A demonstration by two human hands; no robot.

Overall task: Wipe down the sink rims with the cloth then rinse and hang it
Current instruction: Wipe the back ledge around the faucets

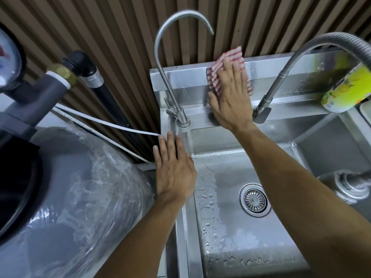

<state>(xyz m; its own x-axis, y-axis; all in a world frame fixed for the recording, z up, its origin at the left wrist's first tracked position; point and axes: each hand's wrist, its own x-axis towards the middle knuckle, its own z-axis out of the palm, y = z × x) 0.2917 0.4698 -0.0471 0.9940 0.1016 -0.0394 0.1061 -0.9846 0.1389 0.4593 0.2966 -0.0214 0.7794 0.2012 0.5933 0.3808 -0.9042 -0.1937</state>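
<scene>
While my right hand [230, 93] lies flat with fingers straight, it presses the red-and-white striped cloth [226, 67] against the upright back panel of the steel sink [281, 69], at the far side, between the two taps. Nothing is curled round the cloth; my palm and fingers simply pin it to the metal, and its top corner pokes up above the panel's edge. My left hand [173, 167] rests palm down on the sink's left rim, fingers straight and slightly spread, holding nothing, just near the base of the slim gooseneck tap [160, 63]. To the right of the cloth hangs the flexible hose tap [281, 81], its head touching or almost touching the back ledge. A yellow-green can [345, 87] lies tilted on the far right ledge. Water drops speckle the near basin around the drain strainer [254, 199]. A grey tank wrapped in clear plastic [80, 187] sits to the left of the sink.
</scene>
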